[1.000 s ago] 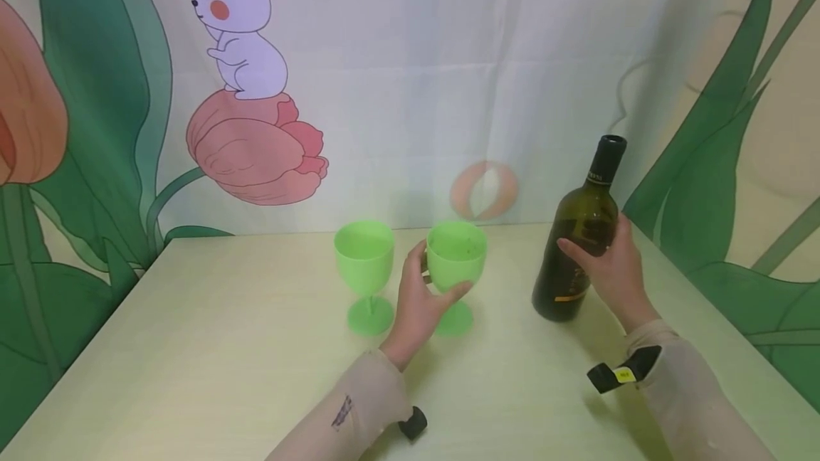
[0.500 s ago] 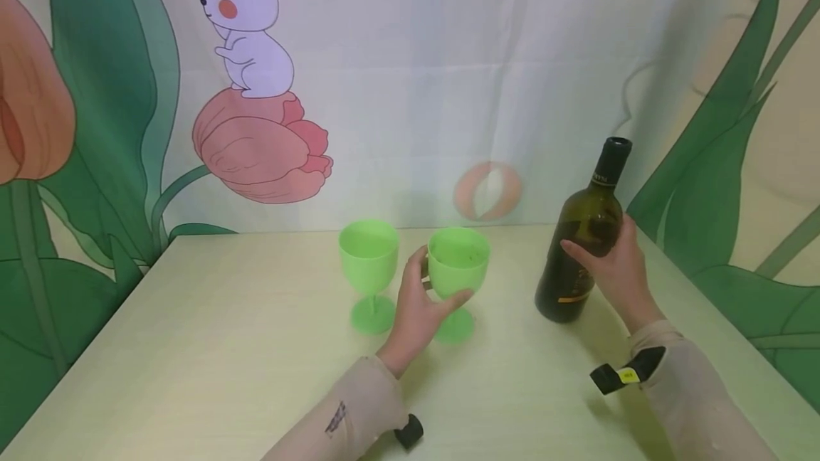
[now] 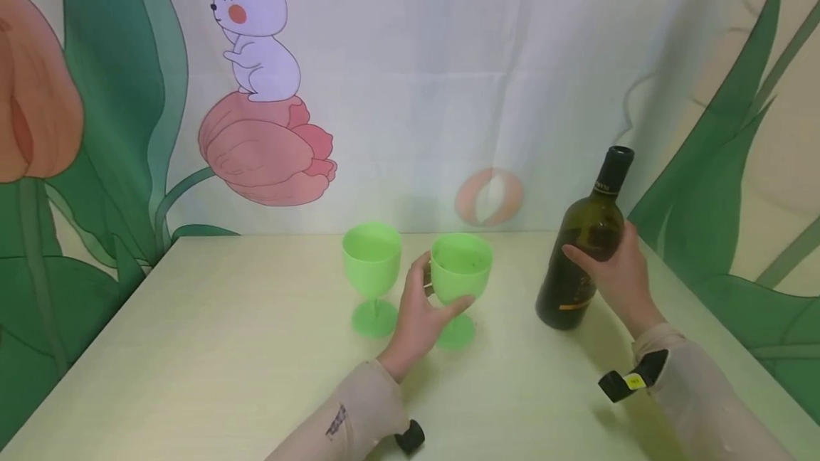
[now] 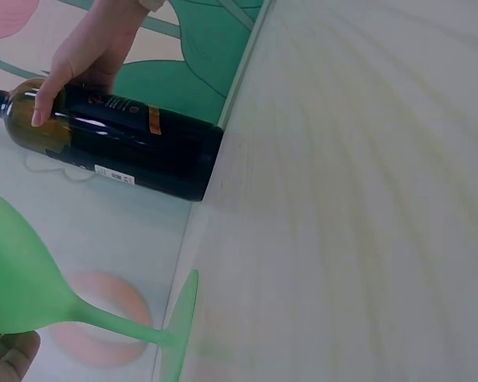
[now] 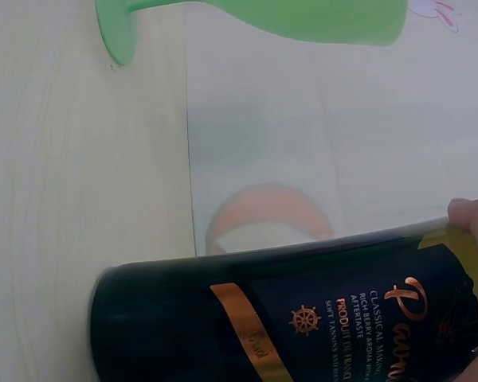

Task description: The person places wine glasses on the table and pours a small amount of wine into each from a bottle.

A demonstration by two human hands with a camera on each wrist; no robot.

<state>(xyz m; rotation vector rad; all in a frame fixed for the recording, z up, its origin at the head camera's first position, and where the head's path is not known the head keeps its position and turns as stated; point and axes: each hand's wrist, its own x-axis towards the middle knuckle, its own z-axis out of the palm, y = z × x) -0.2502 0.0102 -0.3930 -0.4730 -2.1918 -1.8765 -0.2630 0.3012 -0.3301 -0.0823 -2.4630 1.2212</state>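
Observation:
Two bright green plastic goblets stand side by side near the middle of the table in the head view. My left hand holds the right goblet around its bowl, thumb across the near side and fingers behind the far side. Left of that hand stands the other goblet, untouched. My right hand grips a dark green wine bottle around its upper body from the right. The right wrist view shows the bottle's black label with copper lettering. Its base stands on the tabletop, while the neck points up.
The pale wooden table ends at a cloth backdrop printed with a rabbit and tulips. Black wrist cameras sit on both sleeves, the right one with a yellow tag. The bottle stands toward the table's right edge.
The held goblet has slid slightly toward the near side of the table with my left hand. The bottle stays in place in my right hand. The head view has tilted a little.

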